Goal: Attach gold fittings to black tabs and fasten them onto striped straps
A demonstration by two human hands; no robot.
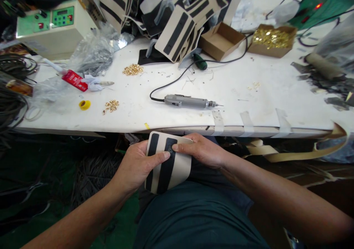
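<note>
Striped panel (167, 169) between left hand (139, 163) and right hand (203, 150), in the grip of both

On the tabletop (127, 116), the tape roll (84, 105) and glue bottle (75, 80) lie left of the screwdriver (186, 101); a box (210, 49) sits behind it; the panel (181, 169) is before it.

Remotely, I count one left hand (137, 164), one right hand (206, 150), one held striped panel (181, 169), one power screwdriver (188, 101), one red bottle (74, 80), one yellow roll (86, 105), two cardboard boxes (221, 42), two loose gold heaps (111, 106), three clear tape strips (218, 122)
</note>
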